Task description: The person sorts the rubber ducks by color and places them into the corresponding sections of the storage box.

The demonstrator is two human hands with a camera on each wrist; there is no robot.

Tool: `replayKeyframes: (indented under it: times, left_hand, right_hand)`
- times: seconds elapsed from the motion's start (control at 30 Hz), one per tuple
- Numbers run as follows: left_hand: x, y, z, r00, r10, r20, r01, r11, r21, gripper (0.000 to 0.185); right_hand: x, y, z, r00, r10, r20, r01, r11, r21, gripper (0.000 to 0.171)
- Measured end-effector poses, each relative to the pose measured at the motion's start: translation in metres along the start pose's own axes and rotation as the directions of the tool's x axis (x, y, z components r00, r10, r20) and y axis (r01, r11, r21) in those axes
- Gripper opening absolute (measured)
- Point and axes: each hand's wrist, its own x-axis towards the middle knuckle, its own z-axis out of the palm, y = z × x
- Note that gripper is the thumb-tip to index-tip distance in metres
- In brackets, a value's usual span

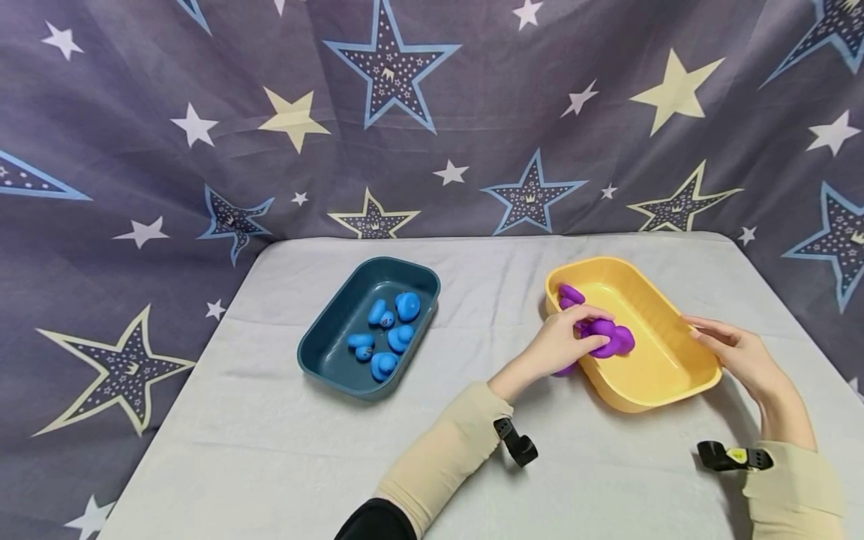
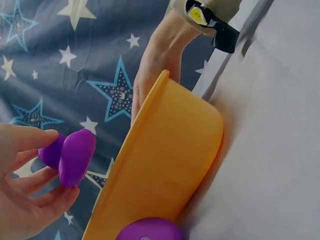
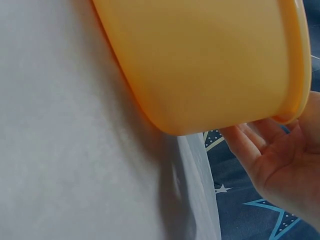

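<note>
A purple rubber toy duck (image 1: 606, 335) is pinched between the curled fingers and thumb of the left hand (image 1: 563, 341), just over the near-left rim of a yellow oblong plastic tub (image 1: 664, 360). In the left wrist view the same toy (image 2: 75, 156) is seen held at the fingertips, just clear of the tub's outer wall (image 2: 165, 170). Which way the duck faces cannot be told; its longer side seems to run away from the palm, across the tub.

The right hand (image 1: 732, 349) is laid against the far-right rim of the tub, fingers nearly straight and only lightly bent, nothing gripped. In the right wrist view its fingers (image 3: 255, 150) are seen beneath the lip of the tub (image 3: 210, 60), touching or almost touching it. The tub's long axis runs from far-left to near-right between the two hands.

Another purple toy duck (image 1: 569, 295) lies inside the tub's far end, beyond the left hand, and a further purple piece (image 2: 150, 230) is seen beside the tub's base, below that hand.

Well off to the left of the left hand a dark teal oblong plastic tub (image 1: 337, 352) holds several blue toy ducks (image 1: 391, 330). Both tubs rest on a grey cloth-covered table (image 1: 270, 450). No writing can be read.
</note>
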Motion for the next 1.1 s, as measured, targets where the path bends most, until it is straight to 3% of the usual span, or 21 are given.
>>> replayKeyframes:
  times: [0.23, 0.5, 0.63, 0.93, 1.07, 1.1]
  left_hand:
    - [0.001, 0.004, 0.008, 0.998, 0.045, 0.036, -0.045, 0.999, 0.013, 0.028]
    - [0.002, 0.01, 0.017, 0.998, 0.027, 0.064, -0.032, 0.995, 0.09, 0.029]
    - [0.003, 0.012, 0.022, 0.994, 0.011, 0.104, -0.021, 0.995, 0.094, 0.029]
    - [0.002, 0.017, 0.03, 0.988, 0.013, 0.151, -0.034, 0.99, 0.135, 0.028]
    - [0.002, 0.018, 0.032, 0.986, 0.022, 0.168, -0.046, 0.99, 0.136, 0.028]
    - [0.002, 0.018, 0.033, 0.985, 0.024, 0.173, -0.048, 0.99, 0.136, 0.028]
  right_hand:
    - [0.004, 0.01, -0.001, 1.0, 0.007, -0.015, -0.008, 1.0, -0.025, 0.031]
    - [0.001, 0.003, 0.0, 1.0, -0.021, 0.013, 0.021, 1.0, 0.011, 0.03]
    - [0.005, 0.011, -0.002, 1.0, -0.004, -0.004, 0.004, 1.0, -0.011, 0.031]
    - [0.016, 0.045, -0.011, 1.0, -0.005, -0.025, 0.004, 1.0, -0.022, 0.054]
    - [0.018, 0.05, -0.012, 1.0, 0.001, -0.021, -0.002, 1.0, -0.023, 0.06]
    - [0.015, 0.042, -0.01, 1.0, 0.002, -0.018, -0.003, 1.0, -0.022, 0.055]
